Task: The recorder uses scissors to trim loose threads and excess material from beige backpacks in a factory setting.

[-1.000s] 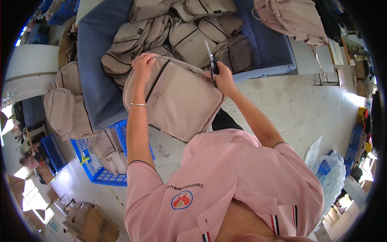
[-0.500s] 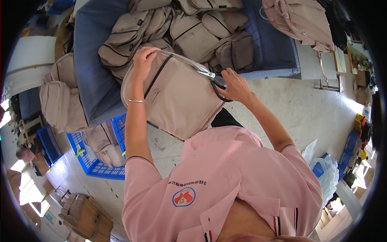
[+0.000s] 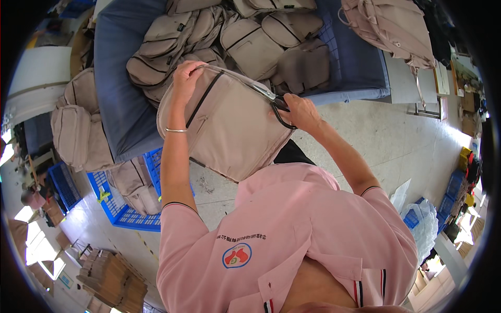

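Workshop floor with a blue-covered worktop heaped with beige bags, a beige backpack held up just before that worktop, left hand gripping its top edge, right hand closed around scissors at its rim.

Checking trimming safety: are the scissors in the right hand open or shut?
Cannot tell. The right hand grips the black loops of the scissors; their blades look like one strip against the beige backpack.

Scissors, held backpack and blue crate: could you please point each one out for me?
scissors (image 3: pixel 279 107): head view, on the black handle loops.
held backpack (image 3: pixel 229 130): head view, on its front panel.
blue crate (image 3: pixel 133 216): head view, on its rim.
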Action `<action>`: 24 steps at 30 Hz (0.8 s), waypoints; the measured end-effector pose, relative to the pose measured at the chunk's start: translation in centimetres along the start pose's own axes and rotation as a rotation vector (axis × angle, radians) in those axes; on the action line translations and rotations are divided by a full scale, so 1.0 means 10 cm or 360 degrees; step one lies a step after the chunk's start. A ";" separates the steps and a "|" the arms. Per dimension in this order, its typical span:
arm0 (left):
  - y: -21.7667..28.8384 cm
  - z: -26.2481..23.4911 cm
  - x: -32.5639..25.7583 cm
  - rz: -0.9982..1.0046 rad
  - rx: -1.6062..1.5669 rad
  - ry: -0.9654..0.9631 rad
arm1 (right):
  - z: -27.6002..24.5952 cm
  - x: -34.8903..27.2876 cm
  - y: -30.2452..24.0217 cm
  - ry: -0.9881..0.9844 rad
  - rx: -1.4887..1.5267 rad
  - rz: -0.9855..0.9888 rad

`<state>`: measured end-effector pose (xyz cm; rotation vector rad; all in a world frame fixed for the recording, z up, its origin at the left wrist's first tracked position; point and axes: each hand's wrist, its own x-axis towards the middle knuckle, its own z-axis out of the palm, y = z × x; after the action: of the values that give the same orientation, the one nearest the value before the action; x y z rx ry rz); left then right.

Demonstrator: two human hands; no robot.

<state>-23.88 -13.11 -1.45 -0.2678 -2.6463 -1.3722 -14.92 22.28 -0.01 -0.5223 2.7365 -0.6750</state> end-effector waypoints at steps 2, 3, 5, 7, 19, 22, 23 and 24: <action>-0.01 -0.01 0.01 -0.0018 -0.0020 -0.0033 | 0.02 0.01 0.00 -0.0007 0.0039 0.0047; 0.00 -0.01 0.00 -0.0022 -0.0018 -0.0029 | 0.01 0.02 0.00 -0.0052 0.0101 0.0145; 0.02 -0.01 0.00 -0.0038 -0.0052 -0.0019 | 0.00 0.04 0.01 -0.0099 0.0164 0.0228; 0.05 -0.04 0.01 -0.0017 -0.0044 -0.0014 | -0.03 0.06 0.05 -0.0030 0.0309 0.0305; 0.08 0.00 0.01 0.0067 -0.0090 -0.0073 | -0.01 0.59 -0.30 0.0085 -0.0043 -0.0167; 0.10 0.01 -0.01 0.0012 -0.0082 -0.0081 | 0.08 0.59 -0.21 0.0190 0.0060 -0.0245; 0.12 -0.01 -0.01 0.0010 -0.0079 -0.0082 | 0.04 0.58 -0.24 0.0116 0.0123 -0.0079; 0.14 -0.02 -0.03 -0.0062 -0.0056 -0.0058 | 0.03 0.55 -0.27 0.0041 0.0185 0.0089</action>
<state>-23.24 -12.51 -0.26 -0.2489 -2.6723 -1.4401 -19.02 17.75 0.10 -0.4116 2.7044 -0.8260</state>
